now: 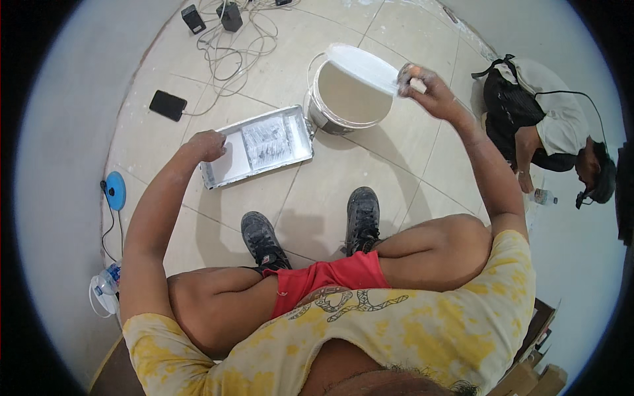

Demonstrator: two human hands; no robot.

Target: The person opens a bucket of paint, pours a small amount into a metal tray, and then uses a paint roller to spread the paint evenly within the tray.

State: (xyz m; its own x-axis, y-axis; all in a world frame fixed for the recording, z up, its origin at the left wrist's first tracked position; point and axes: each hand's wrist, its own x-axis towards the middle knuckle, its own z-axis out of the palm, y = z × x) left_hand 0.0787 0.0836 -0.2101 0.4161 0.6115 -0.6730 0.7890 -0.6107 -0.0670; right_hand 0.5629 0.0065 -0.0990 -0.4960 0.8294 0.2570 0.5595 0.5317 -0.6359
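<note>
My right hand (426,89) grips the white lid (360,66), held at a slant over the mouth of a white bucket (343,109) with pale contents. My left hand (207,146) has its fingers curled over the left end of a paint tray (277,135); whether they hold its rim or something small is unclear. The tray lies on the floor with white paint on its ridged part and in its well, beside the bucket. My dark shoes (362,218) rest on the tiles below both.
A person (561,135) crouches at the right beside a plastic bottle (545,197). Chargers (231,18), tangled cables and a phone (167,105) lie at the upper left. A blue disc (115,190), more bottles (105,282) and cardboard (548,383) sit near the walls.
</note>
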